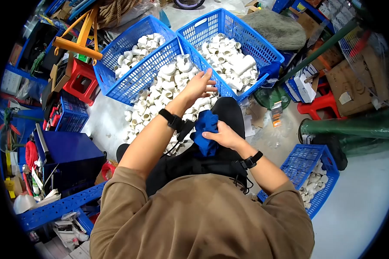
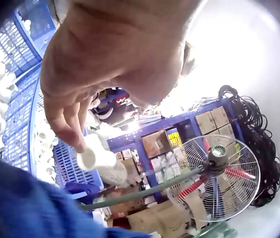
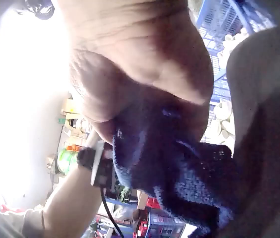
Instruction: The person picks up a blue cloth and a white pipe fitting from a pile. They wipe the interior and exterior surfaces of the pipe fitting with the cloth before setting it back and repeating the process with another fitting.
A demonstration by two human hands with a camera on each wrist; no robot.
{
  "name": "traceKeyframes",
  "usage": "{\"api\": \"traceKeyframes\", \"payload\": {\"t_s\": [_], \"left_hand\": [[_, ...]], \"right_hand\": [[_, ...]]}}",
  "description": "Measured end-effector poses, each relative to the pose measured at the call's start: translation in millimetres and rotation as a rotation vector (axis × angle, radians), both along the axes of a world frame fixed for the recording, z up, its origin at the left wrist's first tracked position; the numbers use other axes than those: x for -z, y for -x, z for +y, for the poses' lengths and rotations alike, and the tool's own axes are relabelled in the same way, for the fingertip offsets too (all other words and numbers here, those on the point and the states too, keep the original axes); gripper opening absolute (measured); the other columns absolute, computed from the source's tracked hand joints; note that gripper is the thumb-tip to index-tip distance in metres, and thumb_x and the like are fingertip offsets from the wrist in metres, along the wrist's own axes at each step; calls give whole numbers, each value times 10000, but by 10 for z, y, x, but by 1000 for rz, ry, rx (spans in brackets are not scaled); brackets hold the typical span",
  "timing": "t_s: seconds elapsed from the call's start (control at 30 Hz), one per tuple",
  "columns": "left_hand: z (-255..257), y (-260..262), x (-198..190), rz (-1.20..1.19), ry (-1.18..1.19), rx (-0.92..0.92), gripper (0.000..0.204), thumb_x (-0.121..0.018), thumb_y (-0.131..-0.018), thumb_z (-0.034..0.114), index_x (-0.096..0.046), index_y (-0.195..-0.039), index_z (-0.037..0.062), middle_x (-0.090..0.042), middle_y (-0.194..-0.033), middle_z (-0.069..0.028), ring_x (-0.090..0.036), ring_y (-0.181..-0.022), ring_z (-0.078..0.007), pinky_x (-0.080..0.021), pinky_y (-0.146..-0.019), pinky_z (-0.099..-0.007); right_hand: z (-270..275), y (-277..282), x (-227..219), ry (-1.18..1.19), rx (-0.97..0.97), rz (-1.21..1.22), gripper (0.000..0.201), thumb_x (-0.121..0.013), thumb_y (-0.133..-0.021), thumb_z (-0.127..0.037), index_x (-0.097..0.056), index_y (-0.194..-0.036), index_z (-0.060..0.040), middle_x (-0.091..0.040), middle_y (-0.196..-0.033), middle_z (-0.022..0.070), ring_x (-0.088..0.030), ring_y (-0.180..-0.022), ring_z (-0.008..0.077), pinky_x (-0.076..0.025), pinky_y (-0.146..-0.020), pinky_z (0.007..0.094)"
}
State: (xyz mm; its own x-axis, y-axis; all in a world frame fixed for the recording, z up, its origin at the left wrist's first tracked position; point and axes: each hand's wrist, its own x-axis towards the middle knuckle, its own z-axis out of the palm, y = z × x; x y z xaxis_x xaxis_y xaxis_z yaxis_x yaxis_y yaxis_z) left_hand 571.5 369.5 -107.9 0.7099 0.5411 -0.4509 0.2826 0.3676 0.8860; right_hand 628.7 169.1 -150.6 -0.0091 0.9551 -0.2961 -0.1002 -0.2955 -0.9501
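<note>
My left hand [image 1: 197, 87] reaches over the pile of white pipe fittings [image 1: 164, 86], its fingers spread towards the right-hand blue basket [image 1: 270, 48]. In the left wrist view, one white pipe fitting [image 2: 96, 157] shows right at the fingertips, and no finger curls round it. A larger-looking white fitting [image 1: 244, 65] appears over the heap inside that basket. Against my right thigh, my right hand [image 1: 227, 136] grips a bunched blue cloth [image 1: 205, 131], which also shows as knitted-looking fabric [image 3: 179, 173] below the palm in the right wrist view.
A second blue basket [image 1: 116, 93] with fittings stands at the left, beside the first. Another blue crate [image 1: 322, 190] lies behind my right side with fittings in it. Red stools [image 1: 80, 82], a green wrapped roll [image 1: 341, 128] and a fan [image 2: 219, 171] stand around.
</note>
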Motion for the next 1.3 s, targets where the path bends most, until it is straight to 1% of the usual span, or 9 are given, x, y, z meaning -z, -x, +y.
{"api": "traceKeyframes", "payload": {"t_s": [0.13, 0.3, 0.43, 0.5, 0.7, 0.8, 0.97, 1.2, 1.3], "left_hand": [[170, 388, 444, 168, -47, 71, 570, -479, -1032, 517, -465, -1399, 82, -630, -1315, -102, -646, -1081, -179, -506, -843, -338], [577, 1162, 1134, 418, -120, -7, 401, -514, -1034, 385, -574, -1283, 76, -663, -1189, -39, -671, -1001, -149, -501, -794, -339], [1142, 1873, 1747, 694, -689, 84, 369, -580, -970, 305, -683, -1141, -5, -737, -1044, -165, -706, -938, -294, -535, -813, -413], [1419, 2256, 1939, 740, -716, 52, 330, -561, -893, 237, -720, -1090, 26, -721, -1029, -225, -692, -962, -388, -536, -880, -449], [1937, 3182, 2155, 977, -759, -7, 272, -545, -862, 144, -729, -1022, 22, -705, -1089, -237, -672, -1044, -391, -527, -932, -443], [2285, 3658, 2712, 1111, -711, 82, 315, -529, -873, 130, -695, -1117, 22, -688, -1153, -236, -652, -1102, -395, -514, -960, -466], [2636, 3749, 3169, 1152, -631, 169, 441, -554, -896, 196, -579, -1294, 9, -664, -1224, -237, -622, -1165, -404, -486, -1001, -480], [2851, 3561, 4092, 970, -428, -33, 679, -658, -854, 336, -469, -1370, -62, -630, -1237, -315, -615, -1166, -434, -486, -1004, -454], [2799, 3513, 4312, 949, -222, -223, 709, -721, -856, 316, -454, -1422, -16, -647, -1252, -259, -639, -1143, -363, -494, -976, -415]], "right_hand": [[-50, -284, 43, -65, 143, 18, 479, -707, -807, -31, -563, -1263, -7, -648, -1129, 59, -611, -1015, 134, -493, -940, 308], [-38, -654, 265, 21, 384, 382, 646, -571, -772, 108, -417, -1389, -5, -597, -1251, 158, -646, -1156, 339, -579, -936, 469], [37, -708, 484, 94, 404, 479, 582, -556, -816, 97, -404, -1368, -11, -601, -1229, 164, -648, -1146, 366, -540, -992, 489], [79, -672, 557, 118, 382, 471, 580, -555, -823, 90, -402, -1375, -6, -591, -1253, 175, -636, -1162, 381, -518, -1019, 500], [212, -776, 668, 217, 293, 476, 615, -506, -869, 67, -351, -1461, 3, -525, -1390, 228, -573, -1250, 418, -449, -1093, 544], [336, -730, 579, 270, 292, 438, 627, -559, -833, -3, -392, -1435, 41, -573, -1333, 222, -608, -1212, 380, -484, -1065, 503], [516, -597, 480, 341, 315, 401, 708, -635, -781, -77, -393, -1435, 44, -582, -1320, 242, -639, -1170, 363, -521, -1020, 489], [715, -402, 267, 453, 351, 309, 801, -680, -740, -94, -365, -1462, 49, -558, -1351, 254, -643, -1159, 367, -536, -990, 485], [729, -418, 284, 475, 343, 239, 805, -681, -744, -107, -358, -1464, 50, -560, -1341, 264, -652, -1140, 366, -553, -964, 486]]}}
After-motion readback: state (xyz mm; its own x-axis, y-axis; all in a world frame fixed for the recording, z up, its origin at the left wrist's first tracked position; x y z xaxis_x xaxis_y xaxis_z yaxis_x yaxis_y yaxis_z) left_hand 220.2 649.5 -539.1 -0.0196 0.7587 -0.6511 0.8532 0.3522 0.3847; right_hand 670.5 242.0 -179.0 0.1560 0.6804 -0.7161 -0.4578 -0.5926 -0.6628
